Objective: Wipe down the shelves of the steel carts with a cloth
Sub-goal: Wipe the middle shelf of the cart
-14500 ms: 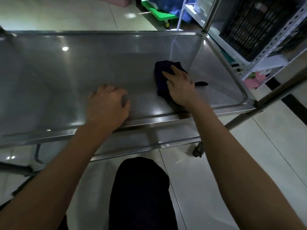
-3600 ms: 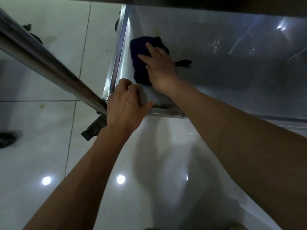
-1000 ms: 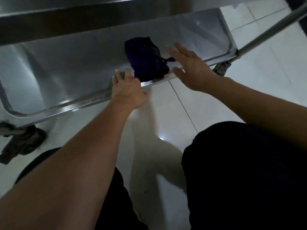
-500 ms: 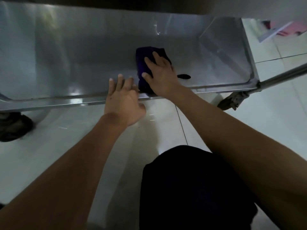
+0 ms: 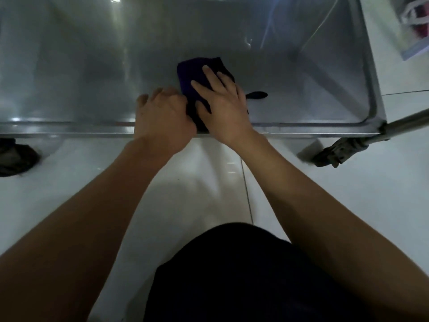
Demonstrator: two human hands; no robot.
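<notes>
Right hand [image 5: 222,108] presses the cloth [image 5: 192,73] flat-fingered onto the shelf [image 5: 81,66] for wiping contact. Left hand [image 5: 162,117] curls over the shelf's front edge, apparently steadying the cart.

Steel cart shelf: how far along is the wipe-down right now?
Done: nothing is provably clean; the shelf is too reflective to show wiped areas. In hand: the right hand presses the dark cloth flat near the front rim, right of centre, while the left hand rests curled on that rim. Left: likely the shelf's left stretch and far right corner; no other shelves are in view.
</notes>
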